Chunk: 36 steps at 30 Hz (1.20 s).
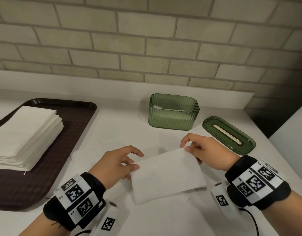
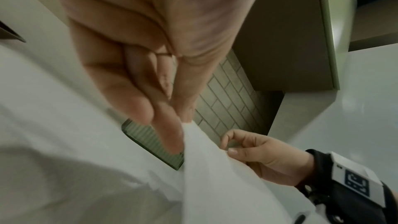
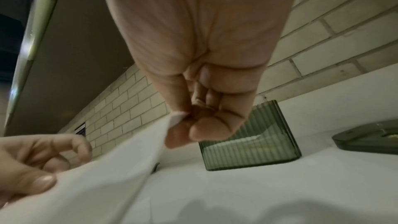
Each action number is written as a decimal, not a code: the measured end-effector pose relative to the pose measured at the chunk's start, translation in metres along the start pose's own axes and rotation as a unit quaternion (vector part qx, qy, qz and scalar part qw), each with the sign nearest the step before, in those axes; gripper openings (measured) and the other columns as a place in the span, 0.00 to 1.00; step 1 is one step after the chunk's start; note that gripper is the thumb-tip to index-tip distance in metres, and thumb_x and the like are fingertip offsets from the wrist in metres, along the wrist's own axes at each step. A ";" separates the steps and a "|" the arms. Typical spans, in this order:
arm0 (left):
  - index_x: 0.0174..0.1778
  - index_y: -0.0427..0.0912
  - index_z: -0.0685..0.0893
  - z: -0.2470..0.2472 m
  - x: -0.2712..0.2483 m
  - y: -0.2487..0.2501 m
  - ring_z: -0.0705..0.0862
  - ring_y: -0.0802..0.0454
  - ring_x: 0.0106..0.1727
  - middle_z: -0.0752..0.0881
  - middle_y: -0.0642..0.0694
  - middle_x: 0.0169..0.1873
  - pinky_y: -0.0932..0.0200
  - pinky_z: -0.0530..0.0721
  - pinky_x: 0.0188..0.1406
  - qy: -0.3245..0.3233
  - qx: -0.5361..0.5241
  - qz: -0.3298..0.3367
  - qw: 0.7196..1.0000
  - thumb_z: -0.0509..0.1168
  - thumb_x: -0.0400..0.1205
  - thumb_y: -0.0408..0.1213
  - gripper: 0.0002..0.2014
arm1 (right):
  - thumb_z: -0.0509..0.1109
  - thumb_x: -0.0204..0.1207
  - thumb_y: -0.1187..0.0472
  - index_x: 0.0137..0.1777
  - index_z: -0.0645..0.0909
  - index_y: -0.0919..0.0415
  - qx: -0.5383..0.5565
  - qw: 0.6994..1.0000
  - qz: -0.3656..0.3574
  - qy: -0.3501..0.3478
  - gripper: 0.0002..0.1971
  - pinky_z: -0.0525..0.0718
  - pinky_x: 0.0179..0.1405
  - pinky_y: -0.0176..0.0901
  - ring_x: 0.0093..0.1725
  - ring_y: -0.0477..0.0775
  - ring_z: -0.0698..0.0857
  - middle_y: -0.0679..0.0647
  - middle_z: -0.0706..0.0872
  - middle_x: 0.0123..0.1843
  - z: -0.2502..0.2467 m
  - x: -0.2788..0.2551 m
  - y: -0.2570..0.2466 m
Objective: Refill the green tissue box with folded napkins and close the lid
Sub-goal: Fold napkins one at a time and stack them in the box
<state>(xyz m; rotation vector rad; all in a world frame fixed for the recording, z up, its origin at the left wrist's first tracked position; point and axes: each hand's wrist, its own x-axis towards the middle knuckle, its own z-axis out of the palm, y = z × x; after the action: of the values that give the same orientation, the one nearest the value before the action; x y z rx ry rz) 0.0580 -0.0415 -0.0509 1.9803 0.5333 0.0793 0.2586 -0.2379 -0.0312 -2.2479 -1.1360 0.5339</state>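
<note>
Folded white paper napkin, centre frame: light, limp. Left hand and right hand each pinch a top corner; keep to the corners.

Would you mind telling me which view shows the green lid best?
The head view: the lid lies whole, right of the tissue box. The right wrist view catches only its edge; the left wrist view doesn't show it.

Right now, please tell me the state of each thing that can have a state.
green tissue box: open, some napkins inside
lid: off, lying on counter
napkin: folded, held above counter
napkin stack: on tray
left hand: pinches napkin
right hand: pinches napkin
</note>
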 end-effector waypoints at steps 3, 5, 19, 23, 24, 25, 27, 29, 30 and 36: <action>0.45 0.59 0.86 0.001 0.001 -0.002 0.86 0.58 0.27 0.91 0.50 0.37 0.69 0.83 0.32 0.010 -0.012 -0.007 1.000 0.69 0.79 0.34 0.12 | 0.64 0.81 0.62 0.48 0.82 0.48 -0.008 1.000 0.009 -0.007 0.08 0.80 0.34 0.32 0.25 0.46 0.78 0.46 0.75 0.27 0.004 0.000 0.002; 0.43 0.59 0.87 0.001 0.003 -0.004 0.85 0.61 0.25 0.90 0.50 0.34 0.70 0.82 0.32 0.022 -0.011 -0.011 1.000 0.70 0.78 0.33 0.12 | 0.66 0.79 0.63 0.47 0.84 0.49 0.006 1.000 0.019 -0.009 0.08 0.78 0.32 0.28 0.24 0.44 0.78 0.46 0.79 0.31 0.007 0.001 0.003; 0.38 0.48 0.92 0.001 0.013 -0.009 0.85 0.62 0.24 0.89 0.56 0.27 0.71 0.83 0.29 0.052 -0.008 -0.025 0.998 0.72 0.76 0.29 0.09 | 0.74 0.74 0.65 0.43 0.88 0.47 0.042 0.998 0.048 0.008 0.09 0.79 0.36 0.24 0.27 0.44 0.81 0.49 0.88 0.37 0.009 0.006 0.012; 0.37 0.45 0.90 0.003 0.016 -0.013 0.84 0.63 0.23 0.88 0.56 0.25 0.72 0.83 0.28 0.035 0.018 -0.034 0.999 0.70 0.77 0.28 0.09 | 0.75 0.73 0.65 0.41 0.87 0.48 0.042 0.997 0.060 -0.002 0.09 0.81 0.36 0.26 0.25 0.42 0.80 0.50 0.89 0.41 0.014 0.008 0.017; 0.36 0.45 0.90 0.003 0.016 -0.014 0.83 0.64 0.23 0.88 0.56 0.23 0.73 0.82 0.28 0.029 0.025 -0.036 0.999 0.69 0.77 0.27 0.09 | 0.75 0.72 0.65 0.41 0.87 0.48 0.041 0.997 0.062 -0.007 0.09 0.81 0.37 0.28 0.25 0.41 0.80 0.50 0.89 0.41 0.015 0.008 0.018; 0.36 0.46 0.89 0.004 0.017 -0.015 0.83 0.65 0.22 0.87 0.57 0.22 0.74 0.81 0.28 0.025 0.029 -0.036 0.999 0.69 0.78 0.27 0.10 | 0.75 0.73 0.65 0.42 0.87 0.48 0.042 0.997 0.064 -0.011 0.09 0.81 0.38 0.28 0.25 0.40 0.80 0.49 0.88 0.41 0.017 0.009 0.019; 0.36 0.46 0.89 0.004 0.018 -0.017 0.82 0.66 0.22 0.87 0.59 0.21 0.74 0.81 0.28 0.025 0.031 -0.034 0.999 0.68 0.78 0.26 0.11 | 0.74 0.73 0.65 0.44 0.87 0.48 0.052 0.996 0.069 -0.013 0.09 0.80 0.37 0.27 0.24 0.38 0.80 0.48 0.85 0.39 0.019 0.010 0.022; 0.35 0.47 0.88 0.003 0.020 -0.017 0.82 0.65 0.24 0.87 0.58 0.23 0.74 0.81 0.28 0.031 0.026 -0.031 0.999 0.68 0.78 0.27 0.12 | 0.74 0.74 0.64 0.46 0.86 0.47 0.069 0.994 0.079 -0.015 0.09 0.79 0.37 0.27 0.24 0.38 0.80 0.47 0.84 0.37 0.021 0.012 0.025; 0.35 0.48 0.88 0.002 0.021 -0.016 0.82 0.64 0.25 0.88 0.56 0.25 0.74 0.81 0.29 0.034 0.022 -0.029 0.999 0.68 0.78 0.27 0.11 | 0.74 0.74 0.62 0.47 0.85 0.47 0.081 0.993 0.086 -0.022 0.08 0.80 0.38 0.29 0.26 0.40 0.81 0.47 0.84 0.37 0.020 0.013 0.025; 0.36 0.49 0.86 -0.015 0.039 0.007 0.82 0.59 0.27 0.88 0.49 0.32 0.72 0.81 0.30 0.031 0.013 -0.001 0.999 0.66 0.80 0.29 0.11 | 0.78 0.70 0.56 0.61 0.77 0.50 0.120 0.980 0.096 -0.128 0.20 0.82 0.34 0.30 0.44 0.43 0.85 0.46 0.85 0.50 0.018 0.010 0.014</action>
<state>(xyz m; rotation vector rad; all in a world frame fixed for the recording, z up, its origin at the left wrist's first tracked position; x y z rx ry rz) 0.0911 -0.0158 -0.0448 2.0081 0.5797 0.1322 0.2624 -0.2309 -0.0550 -2.1297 -0.9196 1.0086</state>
